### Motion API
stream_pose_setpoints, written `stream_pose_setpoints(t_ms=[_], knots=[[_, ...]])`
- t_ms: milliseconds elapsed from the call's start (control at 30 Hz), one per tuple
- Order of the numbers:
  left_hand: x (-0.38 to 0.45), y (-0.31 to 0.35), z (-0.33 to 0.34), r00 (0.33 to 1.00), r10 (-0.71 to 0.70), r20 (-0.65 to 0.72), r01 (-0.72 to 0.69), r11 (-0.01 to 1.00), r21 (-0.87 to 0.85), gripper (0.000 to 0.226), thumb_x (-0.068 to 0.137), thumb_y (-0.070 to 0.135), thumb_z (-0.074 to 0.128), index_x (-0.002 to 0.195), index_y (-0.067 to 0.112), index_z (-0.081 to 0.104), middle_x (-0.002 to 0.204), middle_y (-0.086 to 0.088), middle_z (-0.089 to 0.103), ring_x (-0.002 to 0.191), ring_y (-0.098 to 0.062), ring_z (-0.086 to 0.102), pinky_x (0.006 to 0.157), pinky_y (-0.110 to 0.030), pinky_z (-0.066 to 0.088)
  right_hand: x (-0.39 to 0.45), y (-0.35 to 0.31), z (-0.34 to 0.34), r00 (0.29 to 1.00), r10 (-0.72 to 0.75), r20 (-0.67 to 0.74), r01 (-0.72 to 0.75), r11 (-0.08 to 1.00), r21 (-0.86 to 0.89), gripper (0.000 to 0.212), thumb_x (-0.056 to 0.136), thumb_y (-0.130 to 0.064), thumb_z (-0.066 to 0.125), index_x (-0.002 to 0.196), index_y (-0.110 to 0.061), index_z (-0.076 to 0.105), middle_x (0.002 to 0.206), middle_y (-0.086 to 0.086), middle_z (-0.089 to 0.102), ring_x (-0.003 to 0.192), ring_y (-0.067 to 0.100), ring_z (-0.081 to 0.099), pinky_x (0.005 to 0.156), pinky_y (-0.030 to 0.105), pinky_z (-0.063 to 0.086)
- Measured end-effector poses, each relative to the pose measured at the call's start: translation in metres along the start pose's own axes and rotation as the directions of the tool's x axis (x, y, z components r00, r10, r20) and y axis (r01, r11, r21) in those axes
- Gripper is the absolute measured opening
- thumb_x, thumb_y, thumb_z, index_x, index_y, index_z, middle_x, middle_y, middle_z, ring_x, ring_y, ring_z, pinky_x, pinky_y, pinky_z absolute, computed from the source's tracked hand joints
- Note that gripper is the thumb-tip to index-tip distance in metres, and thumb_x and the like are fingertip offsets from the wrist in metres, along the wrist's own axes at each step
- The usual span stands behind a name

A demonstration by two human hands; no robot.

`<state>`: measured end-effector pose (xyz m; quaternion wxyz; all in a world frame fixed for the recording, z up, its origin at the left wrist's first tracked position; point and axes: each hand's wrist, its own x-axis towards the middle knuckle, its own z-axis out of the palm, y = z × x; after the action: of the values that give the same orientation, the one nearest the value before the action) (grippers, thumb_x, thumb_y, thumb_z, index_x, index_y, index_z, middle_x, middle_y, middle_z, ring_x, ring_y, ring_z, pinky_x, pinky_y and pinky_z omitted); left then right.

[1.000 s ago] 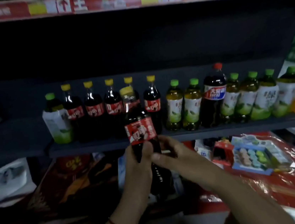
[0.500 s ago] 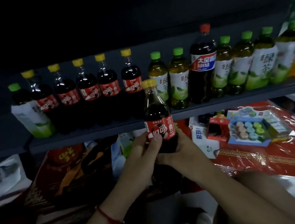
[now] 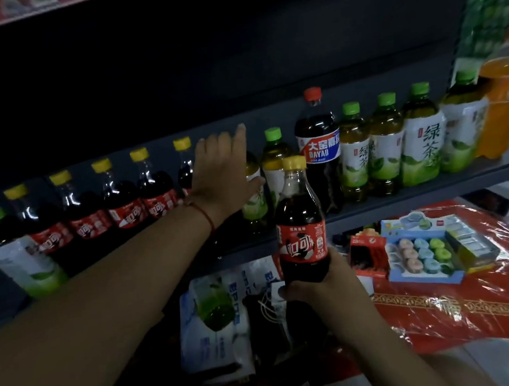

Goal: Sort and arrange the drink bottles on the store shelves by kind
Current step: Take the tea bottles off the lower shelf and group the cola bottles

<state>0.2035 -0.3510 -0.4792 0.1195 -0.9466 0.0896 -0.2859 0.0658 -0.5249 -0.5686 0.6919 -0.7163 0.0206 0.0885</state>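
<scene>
Your right hand [image 3: 317,284] grips the yellow-capped cola bottle [image 3: 299,219] upright, just in front of the shelf [image 3: 438,184]; your left hand [image 3: 224,167] reaches over the shelf with fingers straight, against a green tea bottle [image 3: 254,192]; left of it on the shelf stand the cola bottles [image 3: 125,199]; right of it, a red-capped Dayao bottle [image 3: 318,149].

Left hand [image 3: 223,167] hides green tea bottle [image 3: 251,193] top.

cola bottle [image 3: 299,219]: clear glossy plastic, shiny red label
shelf [image 3: 438,184]: dark, matt, smooth
red wrapping [image 3: 453,306]: glossy crinkled plastic film
</scene>
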Motion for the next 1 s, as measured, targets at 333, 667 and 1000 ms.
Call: stream_pose_setpoints(t_ms=[333, 667, 1000], knots=[[0.026, 0.005, 0.021, 0.987, -0.109, 0.121, 0.092, 0.986, 0.142, 0.108, 0.071, 0.072, 0.066, 0.146, 0.008, 0.022, 0.144, -0.030, 0.040, 0.139, -0.047, 0.029, 0.118, -0.053, 0.019, 0.008, -0.002, 0.000, 0.999, 0.035, 0.003, -0.035, 0.994, 0.101, 0.047, 0.066, -0.003, 0.080, 0.105, -0.019, 0.060, 0.089, 0.007, 0.073, 0.077, 0.021, 0.071, 0.059, 0.027, 0.053], [-0.024, 0.029, 0.002, 0.989, -0.121, 0.088, 0.148, 0.864, -0.482, 0.089, 0.079, 0.031, 0.079, 0.145, 0.026, 0.019, 0.126, -0.015, 0.052, 0.102, -0.031, 0.060, 0.079, -0.042, 0.054, 0.010, 0.005, -0.003, 0.999, -0.013, -0.042, 0.018, 0.994, 0.112, 0.030, 0.071, 0.005, 0.075, 0.097, -0.003, 0.063, 0.082, 0.021, 0.070, 0.059, 0.017, 0.067, 0.048, 0.021, 0.050], [-0.140, -0.001, -0.060, 0.919, -0.392, 0.029, 0.223, 0.459, -0.860, 0.095, 0.078, 0.033, 0.082, 0.147, 0.046, 0.017, 0.143, 0.011, 0.035, 0.125, -0.006, 0.043, 0.106, -0.028, 0.042, -0.002, 0.011, 0.014, 0.999, -0.038, -0.021, 0.038, 0.999, -0.001, 0.047, 0.067, -0.003, 0.083, 0.108, -0.014, 0.063, 0.086, 0.003, 0.075, 0.078, 0.020, 0.072, 0.064, 0.030, 0.052]])
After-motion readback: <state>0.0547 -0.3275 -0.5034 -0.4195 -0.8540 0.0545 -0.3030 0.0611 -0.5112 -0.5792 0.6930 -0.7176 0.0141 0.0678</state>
